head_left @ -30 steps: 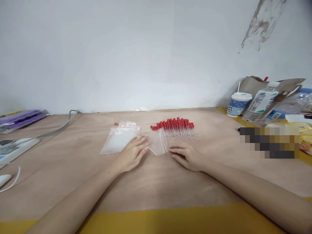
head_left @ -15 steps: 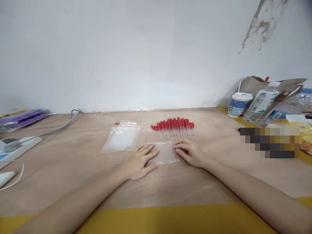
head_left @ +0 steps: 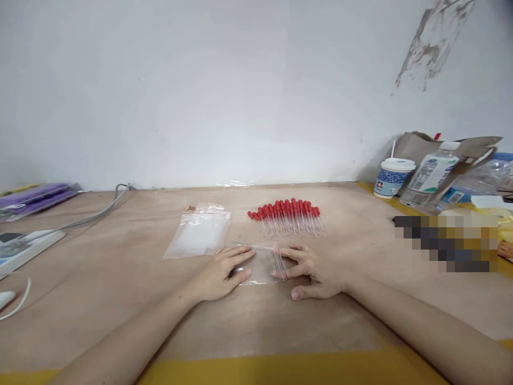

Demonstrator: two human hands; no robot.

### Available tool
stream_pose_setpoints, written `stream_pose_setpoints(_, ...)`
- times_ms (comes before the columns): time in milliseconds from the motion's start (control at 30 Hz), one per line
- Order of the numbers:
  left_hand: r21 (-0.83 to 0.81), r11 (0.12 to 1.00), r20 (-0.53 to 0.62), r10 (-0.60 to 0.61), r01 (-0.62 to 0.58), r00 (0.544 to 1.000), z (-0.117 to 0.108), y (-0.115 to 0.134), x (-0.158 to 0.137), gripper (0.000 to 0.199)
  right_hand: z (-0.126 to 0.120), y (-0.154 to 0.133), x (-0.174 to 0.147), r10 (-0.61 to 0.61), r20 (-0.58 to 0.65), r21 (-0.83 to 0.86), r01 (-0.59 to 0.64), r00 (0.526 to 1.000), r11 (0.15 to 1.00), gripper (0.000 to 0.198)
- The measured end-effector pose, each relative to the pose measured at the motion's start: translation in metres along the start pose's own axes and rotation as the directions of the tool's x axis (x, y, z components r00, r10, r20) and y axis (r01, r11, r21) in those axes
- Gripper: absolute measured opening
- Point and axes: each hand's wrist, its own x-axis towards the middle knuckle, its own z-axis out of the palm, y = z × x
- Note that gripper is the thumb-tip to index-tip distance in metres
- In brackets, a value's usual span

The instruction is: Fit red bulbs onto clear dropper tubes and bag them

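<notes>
A clear zip-lock bag (head_left: 262, 266) lies flat on the table with its red-lined mouth to the right. My left hand (head_left: 224, 272) rests on the bag's left end, fingers stretched out and holding it against the table. Two fingers of my right hand (head_left: 315, 272) reach inside the bag's mouth and spread it apart; the thumb stays outside, on the table. Just beyond the bag is a fan of droppers (head_left: 288, 211) with red rubber bulbs and clear, thin stems. To the left lies a stack of more zip-lock bags (head_left: 198, 232).
At the left are a power strip (head_left: 32, 248) with a grey cable and purple packets (head_left: 36, 198). A lidded paper cup (head_left: 393, 179) and a plastic bottle (head_left: 430, 174) stand at the back right, before a brown paper bag (head_left: 417, 143). A pixelated patch covers something at right.
My right hand has gone from the bag's edge to having fingers inside its mouth, which now gapes. My left hand's fingers have drawn closer together on the bag.
</notes>
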Motion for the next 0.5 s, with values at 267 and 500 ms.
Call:
stream_pose_setpoints(267, -0.097, 0.993, -0.008, 0.062, -0.062, 0.998, -0.003, -0.011, -0.003, 0.044, -0.006, 0.012, 0.001, 0.183, -0.078, 0.316, -0.15, 0.98, 0.937, 0.027)
stream_pose_setpoints(500, -0.097, 0.994, -0.02, 0.058, -0.059, 0.998, -0.001, -0.011, -0.003, 0.045, -0.021, 0.067, 0.05, 0.514, -0.547, 0.063, -0.579, 0.661, 0.813, 0.018)
